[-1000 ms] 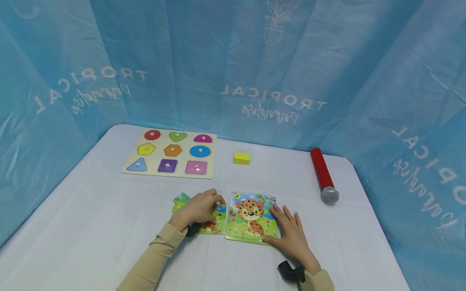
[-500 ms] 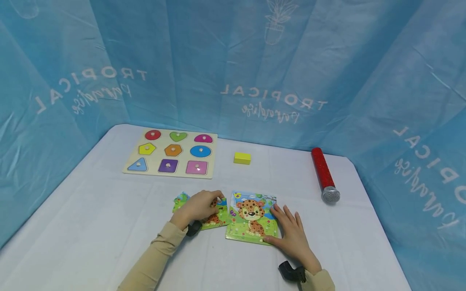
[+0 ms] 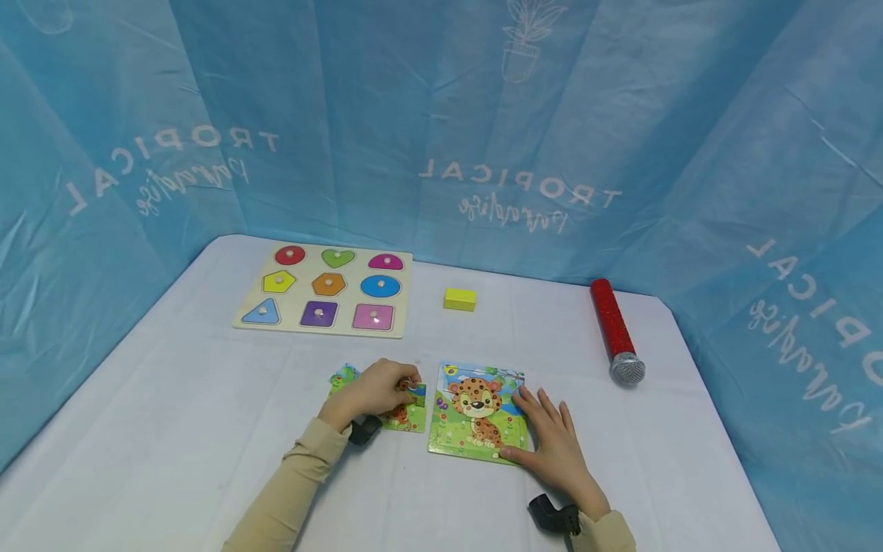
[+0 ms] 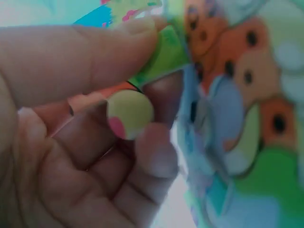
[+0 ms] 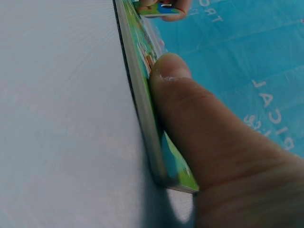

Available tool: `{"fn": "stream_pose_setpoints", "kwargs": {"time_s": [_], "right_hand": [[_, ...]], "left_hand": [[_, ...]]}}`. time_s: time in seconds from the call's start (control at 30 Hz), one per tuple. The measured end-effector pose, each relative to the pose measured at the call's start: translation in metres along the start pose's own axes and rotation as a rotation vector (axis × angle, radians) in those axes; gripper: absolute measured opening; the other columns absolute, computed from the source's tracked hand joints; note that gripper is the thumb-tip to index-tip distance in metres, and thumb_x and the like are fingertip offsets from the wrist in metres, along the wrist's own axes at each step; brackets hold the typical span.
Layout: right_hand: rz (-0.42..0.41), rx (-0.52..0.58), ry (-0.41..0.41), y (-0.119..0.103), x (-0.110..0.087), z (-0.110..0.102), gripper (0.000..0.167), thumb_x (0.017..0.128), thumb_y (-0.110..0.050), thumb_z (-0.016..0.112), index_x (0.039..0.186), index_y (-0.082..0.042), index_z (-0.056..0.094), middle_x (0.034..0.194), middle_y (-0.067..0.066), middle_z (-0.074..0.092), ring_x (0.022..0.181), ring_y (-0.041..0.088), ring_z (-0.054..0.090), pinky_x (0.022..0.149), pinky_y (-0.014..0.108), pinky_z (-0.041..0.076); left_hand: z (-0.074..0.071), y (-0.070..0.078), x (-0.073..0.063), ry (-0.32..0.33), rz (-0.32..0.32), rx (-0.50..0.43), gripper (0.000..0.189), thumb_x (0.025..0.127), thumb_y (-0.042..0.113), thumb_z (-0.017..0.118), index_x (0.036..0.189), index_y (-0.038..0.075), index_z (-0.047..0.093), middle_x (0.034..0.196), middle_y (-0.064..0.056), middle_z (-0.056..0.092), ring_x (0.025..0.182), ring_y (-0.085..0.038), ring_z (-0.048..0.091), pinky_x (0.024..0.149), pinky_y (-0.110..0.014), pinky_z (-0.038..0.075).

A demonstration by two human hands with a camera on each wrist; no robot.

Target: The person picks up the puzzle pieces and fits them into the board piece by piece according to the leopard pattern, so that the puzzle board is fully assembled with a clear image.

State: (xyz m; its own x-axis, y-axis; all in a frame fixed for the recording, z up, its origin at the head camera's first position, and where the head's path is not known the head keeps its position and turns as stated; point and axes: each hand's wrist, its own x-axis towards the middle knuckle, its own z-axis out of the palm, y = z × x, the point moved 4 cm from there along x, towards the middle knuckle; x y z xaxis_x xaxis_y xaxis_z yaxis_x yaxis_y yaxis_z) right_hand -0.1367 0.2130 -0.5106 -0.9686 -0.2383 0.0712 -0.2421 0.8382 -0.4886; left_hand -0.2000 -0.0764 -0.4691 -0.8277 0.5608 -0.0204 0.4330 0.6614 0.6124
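Note:
My left hand (image 3: 375, 392) pinches a leopard-print jigsaw piece (image 4: 168, 54) between thumb and fingers; its rounded cream knob shows below the thumb in the left wrist view. Other jigsaw pieces (image 3: 343, 377) show beyond this hand, partly hidden by it. Just to the right lies a square leopard picture puzzle (image 3: 451, 437) in a shallow board. My right hand (image 3: 555, 452) rests along that puzzle's right side, fingers spread. Its thumb (image 5: 173, 80) lies on the board near the lower edge in the right wrist view.
A shape-peg board (image 3: 352, 330) lies at the back left of the white table (image 3: 172, 429). Behind the leopard puzzle sits a yellow block (image 3: 460, 300). A red microphone (image 3: 614, 330) lies at the back right. Blue cloth (image 3: 386, 115) hangs around the table.
The pieces under my left hand tilted up and turned toward the leopard puzzle, then came back level and slightly left, widening the gap. My right hand has stayed in place.

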Motion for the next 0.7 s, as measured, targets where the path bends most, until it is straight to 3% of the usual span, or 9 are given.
{"fn": "stream_pose_setpoints", "kwargs": {"time_s": [0.1,0.23,0.37,0.5,0.7], "right_hand": [[0.001,0.002,0.004,0.0,-0.001,0.0,0.088,0.07,-0.045,0.082,0.144,-0.012,0.047,0.155,0.01,0.038,0.146,0.039,0.023,0.117,0.061,0.005],[0.003,0.008,0.002,-0.001,-0.001,-0.001,0.088,0.07,-0.044,0.082,0.144,-0.011,0.047,0.155,0.01,0.038,0.146,0.039,0.023,0.117,0.061,0.005],[0.003,0.006,-0.004,-0.001,-0.001,0.0,0.088,0.07,-0.045,0.082,0.144,-0.012,0.047,0.155,0.011,0.037,0.146,0.04,0.023,0.117,0.061,0.005],[-0.002,0.003,0.006,0.0,-0.001,-0.001,0.088,0.07,-0.044,0.082,0.144,-0.012,0.047,0.155,0.01,0.037,0.146,0.039,0.023,0.117,0.061,0.005],[-0.01,0.004,0.006,0.0,-0.001,0.0,0.089,0.07,-0.046,0.082,0.144,-0.012,0.047,0.154,0.01,0.038,0.146,0.039,0.024,0.117,0.061,0.006]], "left_hand": [[-0.003,-0.004,-0.001,-0.015,-0.054,-0.031,0.018,0.086,0.007,0.07,0.103,0.007,0.066,0.076,-0.001,0.059,0.063,-0.01,0.046,0.06,-0.025,0.04],[-0.005,-0.007,-0.002,0.008,-0.11,-0.039,0.037,0.083,0.004,0.072,0.119,0.006,0.062,0.092,-0.005,0.061,0.077,-0.014,0.052,0.07,-0.03,0.048],[-0.007,-0.008,-0.002,0.067,-0.135,0.107,0.057,0.08,0.007,0.076,0.133,0.008,0.056,0.107,-0.009,0.059,0.093,-0.02,0.054,0.084,-0.039,0.049],[-0.01,-0.007,-0.002,0.126,-0.135,0.298,0.059,0.079,0.013,0.076,0.134,0.011,0.057,0.111,-0.009,0.064,0.099,-0.026,0.059,0.086,-0.043,0.05],[-0.014,-0.004,-0.003,0.169,-0.102,0.387,0.056,0.075,0.025,0.08,0.125,0.011,0.062,0.106,-0.007,0.067,0.094,-0.024,0.06,0.083,-0.043,0.05]]}}
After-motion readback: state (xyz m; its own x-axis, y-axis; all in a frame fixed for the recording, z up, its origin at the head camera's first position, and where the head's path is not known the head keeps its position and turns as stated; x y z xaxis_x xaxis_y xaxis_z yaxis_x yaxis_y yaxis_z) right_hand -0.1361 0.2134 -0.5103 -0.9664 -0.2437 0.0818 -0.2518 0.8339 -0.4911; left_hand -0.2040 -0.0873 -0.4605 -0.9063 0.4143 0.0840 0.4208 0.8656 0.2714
